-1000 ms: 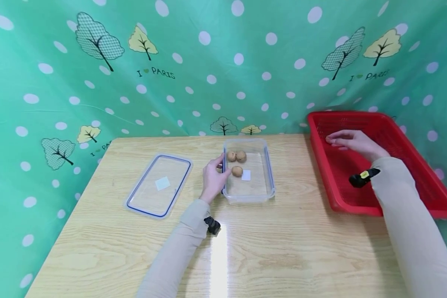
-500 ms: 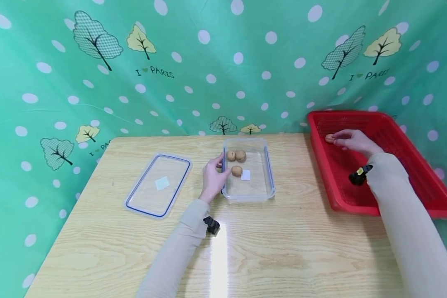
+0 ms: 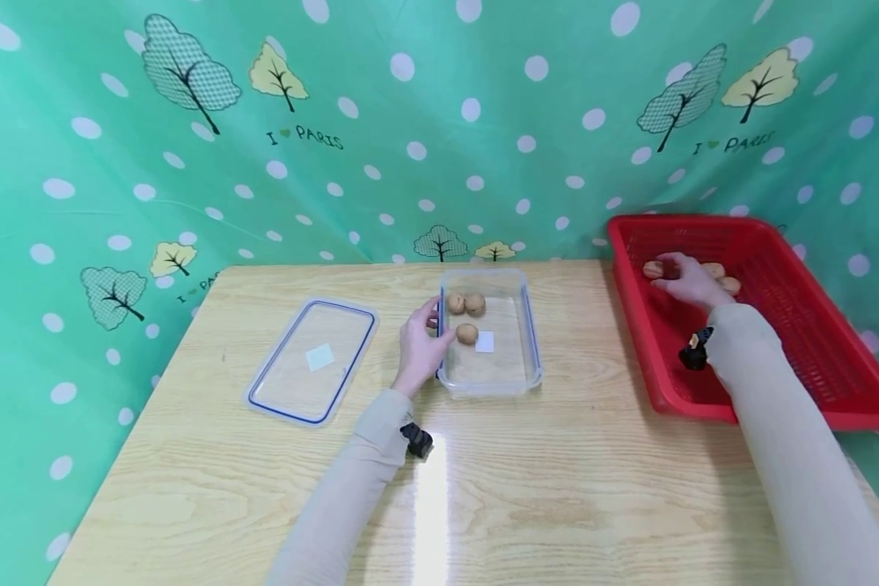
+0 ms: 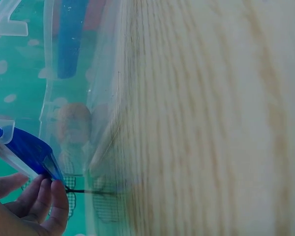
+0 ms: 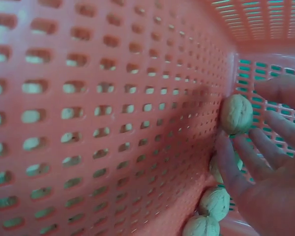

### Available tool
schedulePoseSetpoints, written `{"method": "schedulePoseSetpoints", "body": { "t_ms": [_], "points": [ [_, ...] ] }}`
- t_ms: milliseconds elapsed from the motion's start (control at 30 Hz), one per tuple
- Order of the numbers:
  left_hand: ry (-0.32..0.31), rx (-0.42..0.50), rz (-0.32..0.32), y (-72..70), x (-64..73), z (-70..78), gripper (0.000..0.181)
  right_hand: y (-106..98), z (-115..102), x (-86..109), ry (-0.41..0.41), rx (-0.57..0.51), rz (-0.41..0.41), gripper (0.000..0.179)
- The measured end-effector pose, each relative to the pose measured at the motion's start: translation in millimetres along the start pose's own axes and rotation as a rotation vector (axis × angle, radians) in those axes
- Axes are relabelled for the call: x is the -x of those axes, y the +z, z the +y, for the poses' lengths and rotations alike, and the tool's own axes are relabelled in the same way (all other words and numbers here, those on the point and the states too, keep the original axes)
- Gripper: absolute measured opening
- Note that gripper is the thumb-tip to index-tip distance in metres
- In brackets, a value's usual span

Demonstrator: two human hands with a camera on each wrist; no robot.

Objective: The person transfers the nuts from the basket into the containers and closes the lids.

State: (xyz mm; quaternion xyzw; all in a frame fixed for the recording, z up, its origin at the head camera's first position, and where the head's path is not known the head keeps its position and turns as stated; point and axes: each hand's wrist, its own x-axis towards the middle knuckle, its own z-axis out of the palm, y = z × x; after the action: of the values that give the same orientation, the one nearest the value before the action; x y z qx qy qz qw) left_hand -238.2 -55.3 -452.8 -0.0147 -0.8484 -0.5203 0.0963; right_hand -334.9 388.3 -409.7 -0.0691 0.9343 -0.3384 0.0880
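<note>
In the head view my left hand (image 3: 422, 346) holds the left wall of a clear plastic box (image 3: 509, 366). Its fingertips touch a blue clip flap (image 4: 37, 150) in the left wrist view. Inside the box lie three walnuts (image 3: 467, 334) and a small white square. My right hand (image 3: 688, 281) is down in the red basket (image 3: 655, 382), its fingers spread around a walnut (image 5: 236, 114) near the basket wall, with none visibly gripped. More walnuts (image 5: 215, 202) lie in a row by that hand, one partly hidden behind a finger.
A clear lid (image 3: 293, 382) with a blue seal lies flat on the wooden table (image 3: 520, 488), left of the box. Behind the table hangs a green dotted cloth (image 3: 366, 106). The basket's raised rim surrounds my right hand.
My right hand has shifted slightly left and nearer within the basket, and walnuts to its right have come into sight. My left hand stays on the box.
</note>
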Motion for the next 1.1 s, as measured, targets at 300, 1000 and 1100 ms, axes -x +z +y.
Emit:
{"method": "schedulePoseSetpoints", "body": {
  "t_ms": [300,1000,1100],
  "points": [
    [0.024,-0.006,-0.004,-2.5,-2.5,-2.0,0.059,-1.7,-2.9,-1.4,0.076,0.07,-0.081,0.08],
    [0.062,-0.021,-0.039,-0.7,-3.3,-3.0,0.057,4.3,-3.0,3.9,0.074,0.017,-0.127,0.061],
    [0.057,-0.022,-0.054,-0.1,-3.2,-2.8,0.058,3.1,-1.6,5.1,0.067,0.014,-0.133,0.059]
  ]
}}
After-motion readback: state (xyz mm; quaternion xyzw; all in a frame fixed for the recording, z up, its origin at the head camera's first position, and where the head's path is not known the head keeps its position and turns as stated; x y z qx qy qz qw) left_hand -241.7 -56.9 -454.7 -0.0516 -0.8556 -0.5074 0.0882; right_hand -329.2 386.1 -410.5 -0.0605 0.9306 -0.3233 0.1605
